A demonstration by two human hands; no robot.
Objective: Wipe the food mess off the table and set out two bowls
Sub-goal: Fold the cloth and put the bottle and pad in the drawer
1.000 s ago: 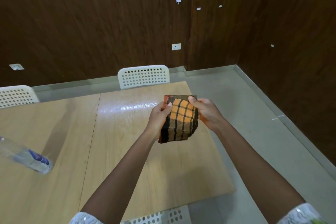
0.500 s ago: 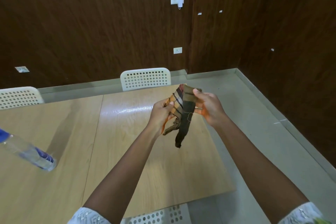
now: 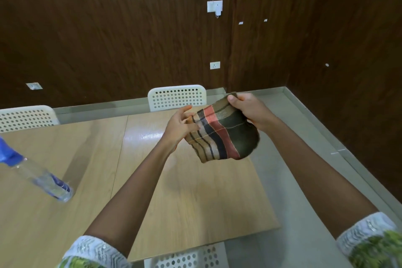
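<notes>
A striped cloth point(image 3: 224, 135) in orange, tan, black and dark green hangs in the air above the far right part of the wooden table point(image 3: 191, 193). My right hand point(image 3: 250, 110) pinches its top edge between thumb and fingers. My left hand point(image 3: 180, 125) grips the cloth's left edge, fingers partly spread. The cloth is spread out between both hands and sags below them. No bowls and no food mess show in view.
A clear plastic water bottle point(image 3: 41, 178) with a blue cap stands at the table's left. White perforated chairs stand at the far side point(image 3: 177, 97), the far left point(image 3: 26, 117) and the near edge point(image 3: 187, 257). Grey floor and dark wood walls lie to the right.
The cloth went from a folded square to a bunched hanging strip to an opened sheet. My right hand rose and moved right, pulling it apart from my left hand.
</notes>
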